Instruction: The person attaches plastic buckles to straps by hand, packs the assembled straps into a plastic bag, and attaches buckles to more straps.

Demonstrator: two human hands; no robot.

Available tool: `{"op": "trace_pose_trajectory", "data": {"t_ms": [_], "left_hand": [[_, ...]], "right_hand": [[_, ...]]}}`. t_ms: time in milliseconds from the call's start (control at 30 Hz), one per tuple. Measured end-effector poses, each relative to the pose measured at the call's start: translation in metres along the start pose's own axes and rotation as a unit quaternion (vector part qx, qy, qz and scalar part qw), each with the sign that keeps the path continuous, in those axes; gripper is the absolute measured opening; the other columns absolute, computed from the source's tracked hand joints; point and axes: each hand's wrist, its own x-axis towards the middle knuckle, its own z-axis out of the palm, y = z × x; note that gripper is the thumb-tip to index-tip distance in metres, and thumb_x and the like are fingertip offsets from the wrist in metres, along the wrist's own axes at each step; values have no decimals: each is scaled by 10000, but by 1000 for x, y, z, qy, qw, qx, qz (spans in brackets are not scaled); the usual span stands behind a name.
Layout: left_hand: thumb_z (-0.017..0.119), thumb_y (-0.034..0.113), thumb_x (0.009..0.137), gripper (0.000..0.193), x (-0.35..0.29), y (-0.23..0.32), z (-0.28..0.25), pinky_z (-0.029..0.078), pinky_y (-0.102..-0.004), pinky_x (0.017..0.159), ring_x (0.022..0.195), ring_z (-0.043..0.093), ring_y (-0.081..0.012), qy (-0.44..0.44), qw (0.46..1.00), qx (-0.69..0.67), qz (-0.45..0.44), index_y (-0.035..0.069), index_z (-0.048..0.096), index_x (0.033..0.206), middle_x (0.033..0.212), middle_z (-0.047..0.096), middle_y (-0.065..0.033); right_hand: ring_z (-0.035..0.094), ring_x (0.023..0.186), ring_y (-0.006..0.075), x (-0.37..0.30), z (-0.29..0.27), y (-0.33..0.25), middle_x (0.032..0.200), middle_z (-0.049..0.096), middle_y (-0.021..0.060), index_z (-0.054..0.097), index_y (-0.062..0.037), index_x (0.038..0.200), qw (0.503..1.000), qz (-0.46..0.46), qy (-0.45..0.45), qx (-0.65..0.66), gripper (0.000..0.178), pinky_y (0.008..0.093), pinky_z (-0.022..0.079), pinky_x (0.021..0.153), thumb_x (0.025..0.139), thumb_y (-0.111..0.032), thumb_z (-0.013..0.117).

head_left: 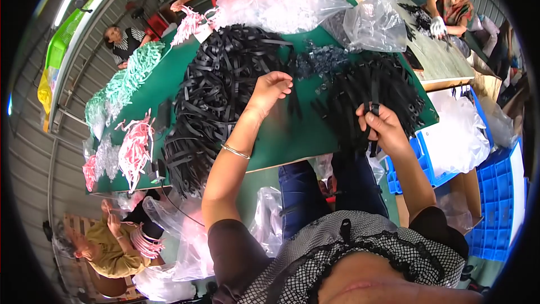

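My right hand (385, 127) pinches a narrow black strap (375, 97) between thumb and fingers, at the near side of a fanned pile of black straps (346, 87). My left hand (270, 91) is raised over the green table (281, 149), its fingertips pressed together. Whether anything small sits in them cannot be made out. Beside it on the left spreads a big heap of black straps (225, 70). Between the two piles, towards the back, lie many small clear plastic pieces (323, 59).
Clear bags with pink straps (281, 3) fill the table's far side. Green straps (138, 70) and pink straps (135, 149) lie along its left. Blue crates (495, 203) stand at right. Co-workers sit around; one (115, 248) is near left.
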Motion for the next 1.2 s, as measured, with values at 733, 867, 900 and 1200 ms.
{"op": "trace_pose_trajectory", "data": {"t_ms": [733,867,900,1200], "left_hand": [[567,118,737,134,163,-37,-36,481,-396,720,840,598,-274,193,774,545,256,151,671,814,849,642,-75],[599,185,745,130,195,-39,-48,440,-405,771,906,583,-219,135,750,627,161,228,679,839,852,651,-20],[609,209,747,123,201,-40,-48,423,-408,789,919,577,-210,107,741,649,137,234,680,845,842,652,-13],[554,194,749,221,240,-33,-29,387,-436,878,1055,519,-236,37,610,791,16,253,660,933,1030,621,-35]], "right_hand": [[388,496,25,39,-44,39,640,505,-23,562,-59,936,992,30,121,1,154,174,267,437,878,-188,501],[396,494,20,47,-50,45,645,514,-22,557,-51,940,993,53,102,12,151,165,269,433,879,-176,499],[397,493,18,48,-52,46,651,523,-20,555,-53,946,993,57,100,13,145,156,275,435,877,-169,501],[471,534,42,45,-59,37,678,559,15,542,-32,951,989,82,123,3,165,148,300,435,853,-163,528]]}}
